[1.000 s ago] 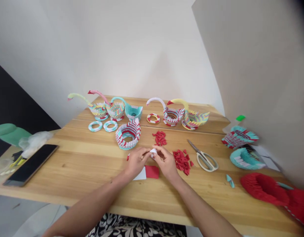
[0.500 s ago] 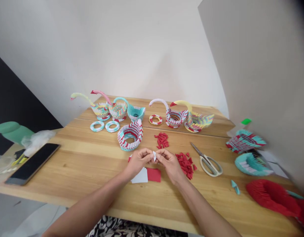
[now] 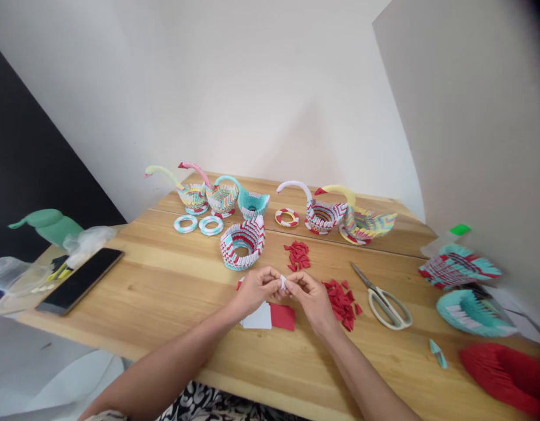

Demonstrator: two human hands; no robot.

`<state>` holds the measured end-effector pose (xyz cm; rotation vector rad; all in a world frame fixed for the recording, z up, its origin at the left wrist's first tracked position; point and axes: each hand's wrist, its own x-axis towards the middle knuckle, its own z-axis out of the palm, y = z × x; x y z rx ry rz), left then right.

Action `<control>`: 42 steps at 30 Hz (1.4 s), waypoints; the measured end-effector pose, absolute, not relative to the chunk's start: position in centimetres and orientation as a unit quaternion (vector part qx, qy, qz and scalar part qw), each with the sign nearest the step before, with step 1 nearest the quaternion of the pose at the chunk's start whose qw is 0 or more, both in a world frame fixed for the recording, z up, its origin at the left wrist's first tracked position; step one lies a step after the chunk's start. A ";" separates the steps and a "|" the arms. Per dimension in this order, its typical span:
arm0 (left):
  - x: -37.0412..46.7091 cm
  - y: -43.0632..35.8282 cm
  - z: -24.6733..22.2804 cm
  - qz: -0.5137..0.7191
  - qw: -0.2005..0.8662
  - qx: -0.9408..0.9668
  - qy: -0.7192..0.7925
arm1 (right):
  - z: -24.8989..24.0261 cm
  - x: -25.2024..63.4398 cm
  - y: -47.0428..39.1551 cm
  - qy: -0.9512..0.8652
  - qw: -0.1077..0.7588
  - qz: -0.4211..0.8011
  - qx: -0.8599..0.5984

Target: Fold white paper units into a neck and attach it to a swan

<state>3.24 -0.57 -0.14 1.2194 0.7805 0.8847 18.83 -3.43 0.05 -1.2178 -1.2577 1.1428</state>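
Between the fingertips of my left hand [image 3: 258, 287] and my right hand [image 3: 308, 292] is a small folded piece of white paper [image 3: 283, 282]. Both hands pinch it, held just above the table. Below them lie white paper sheets [image 3: 258, 318] and red paper sheets [image 3: 283, 317], partly hidden by my left hand. A pile of folded red paper triangles [image 3: 341, 301] is beside my right hand, and a second red pile [image 3: 297, 256] lies beyond the fingers. Past my left hand stands an open red, white and turquoise paper basket-shaped body [image 3: 242, 244].
Paper swans [image 3: 222, 200] line the back of the wooden table [image 3: 165, 286], with paper rings [image 3: 286, 217] in front. Scissors [image 3: 386, 301] lie to the right, near a turquoise paper piece [image 3: 474, 316] and a red one [image 3: 506, 374]. A phone [image 3: 80, 280] is at the left.
The view has swung a little to the left, so everything sits further right. My hands still pinch the white paper, which is now turned and looks smaller between the fingers.
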 end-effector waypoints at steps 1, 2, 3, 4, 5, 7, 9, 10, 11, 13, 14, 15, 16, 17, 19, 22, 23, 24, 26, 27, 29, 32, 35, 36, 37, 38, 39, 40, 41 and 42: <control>3.2 -0.6 -0.2 0.388 0.665 0.535 0.347 | 0.1 18.8 -3.5 -0.530 0.497 0.464 -0.506; 3.2 -0.6 -0.3 0.387 0.663 0.535 0.352 | 0.0 18.9 -3.5 -0.541 0.491 0.455 -0.509; 3.2 -0.6 -0.4 0.386 0.658 0.539 0.356 | 0.0 18.9 -3.5 -0.552 0.485 0.447 -0.510; 3.2 -0.7 -0.4 0.386 0.653 0.544 0.359 | 0.0 18.9 -3.5 -0.561 0.480 0.440 -0.511; 3.2 -0.7 -0.5 0.386 0.648 0.549 0.361 | -0.1 18.9 -3.5 -0.569 0.475 0.433 -0.513; 3.2 -0.8 -0.5 0.386 0.645 0.552 0.361 | -0.1 19.0 -3.5 -0.580 0.472 0.415 -0.517; 3.2 -0.8 -0.5 0.381 0.661 0.546 0.347 | 0.0 18.9 -3.5 -0.590 0.474 0.393 -0.523; 3.2 -0.7 -0.5 0.378 0.672 0.541 0.337 | 0.1 18.9 -3.6 -0.593 0.477 0.382 -0.525; 3.2 -0.7 -0.5 0.375 0.682 0.537 0.327 | 0.1 18.9 -3.6 -0.596 0.479 0.373 -0.526; 3.1 -0.6 -0.5 0.368 0.693 0.536 0.312 | 0.2 18.9 -3.6 -0.600 0.483 0.359 -0.526; 3.1 -0.6 -0.4 0.367 0.689 0.542 0.311 | 0.2 18.9 -3.6 -0.603 0.484 0.354 -0.526; 3.1 -0.6 -0.3 0.367 0.674 0.556 0.319 | 0.2 18.9 -3.6 -0.607 0.483 0.349 -0.525; 3.0 -0.6 -0.1 0.367 0.646 0.579 0.334 | 0.1 18.9 -3.6 -0.614 0.480 0.342 -0.524; 3.0 -0.6 0.0 0.365 0.608 0.609 0.355 | 0.0 19.0 -3.6 -0.622 0.476 0.333 -0.525; 3.0 -0.8 0.3 0.354 0.525 0.665 0.396 | -0.3 19.1 -3.6 -0.638 0.466 0.312 -0.527; 3.0 -0.9 0.5 0.346 0.512 0.676 0.401 | -0.5 19.2 -3.7 -0.652 0.459 0.291 -0.529; 3.1 -0.9 0.5 0.349 0.534 0.663 0.391 | -0.5 19.2 -3.7 -0.651 0.459 0.290 -0.530; 3.1 -0.9 0.4 0.354 0.554 0.649 0.382 | -0.4 19.2 -3.7 -0.650 0.459 0.294 -0.530; 3.1 -0.9 0.3 0.366 0.575 0.630 0.372 | -0.3 19.3 -3.7 -0.643 0.460 0.310 -0.527; 3.1 -0.9 0.3 0.374 0.575 0.627 0.369 | -0.1 19.3 -3.7 -0.638 0.461 0.325 -0.525; 3.0 -0.8 0.5 0.395 0.571 0.619 0.367 | 0.1 19.3 -3.7 -0.617 0.469 0.364 -0.516; 2.8 -0.7 1.1 0.423 0.573 0.593 0.375 | 0.2 19.3 -3.5 -0.578 0.483 0.426 -0.501; 2.8 -0.8 1.5 0.431 0.576 0.578 0.385 | 0.1 19.3 -3.4 -0.559 0.487 0.449 -0.499; 2.8 -0.8 1.5 0.432 0.575 0.578 0.386 | 0.1 19.3 -3.3 -0.558 0.487 0.449 -0.500; 2.9 -0.8 1.5 0.433 0.572 0.580 0.386 | 0.0 19.4 -3.3 -0.558 0.486 0.448 -0.502; 3.0 -0.9 1.5 0.435 0.568 0.583 0.385 | 0.0 19.4 -3.3 -0.560 0.485 0.444 -0.504; 3.0 -0.9 1.3 0.437 0.563 0.586 0.385 | 0.1 19.4 -3.4 -0.563 0.483 0.439 -0.507; 3.1 -0.9 1.2 0.437 0.558 0.591 0.383 | 0.1 19.4 -3.4 -0.567 0.480 0.434 -0.510; 3.1 -1.0 1.1 0.437 0.553 0.597 0.383 | 0.1 19.5 -3.4 -0.571 0.477 0.430 -0.511; 3.1 -1.0 1.0 0.436 0.546 0.604 0.384 | 0.1 19.5 -3.4 -0.575 0.476 0.427 -0.510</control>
